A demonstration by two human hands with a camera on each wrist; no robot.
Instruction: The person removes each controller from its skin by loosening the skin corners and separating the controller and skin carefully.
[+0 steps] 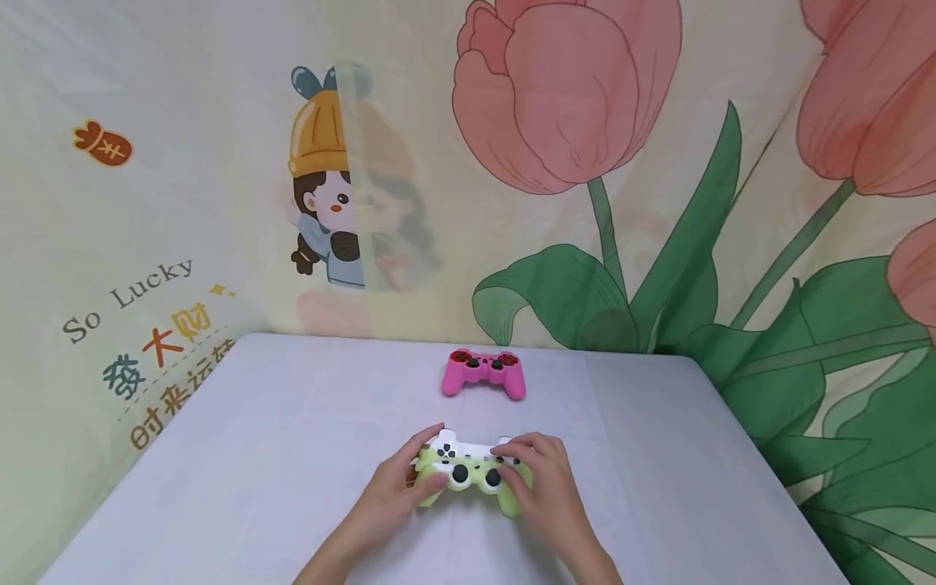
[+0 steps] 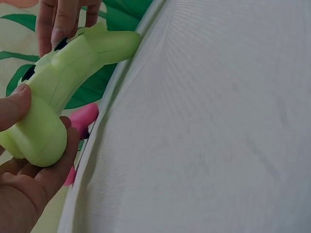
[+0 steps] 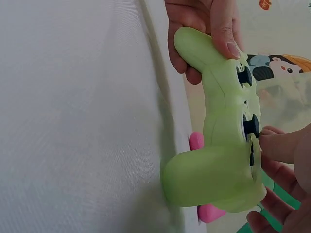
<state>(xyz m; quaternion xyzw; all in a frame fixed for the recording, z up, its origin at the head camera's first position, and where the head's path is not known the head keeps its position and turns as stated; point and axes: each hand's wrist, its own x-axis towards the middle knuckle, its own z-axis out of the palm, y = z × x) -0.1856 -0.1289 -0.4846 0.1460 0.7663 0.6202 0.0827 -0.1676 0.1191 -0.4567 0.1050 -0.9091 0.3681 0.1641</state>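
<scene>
Hands (image 1: 390,493) (image 1: 550,490) on grn/wht controller (image 1: 477,466); pink ctrlr (image 1: 485,371) just behind.

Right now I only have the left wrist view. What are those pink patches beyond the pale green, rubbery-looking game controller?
Observer: The head view shows they belong to a bright pink, two-handled game controller with dark sticks.

Operator: Is the face of the pale green controller green all over?

Observer: No, the head view shows white along its far side.

Operator: Any buttons near the left hand?

Observer: Yes, a black directional pad shows beyond the left stick.
</scene>
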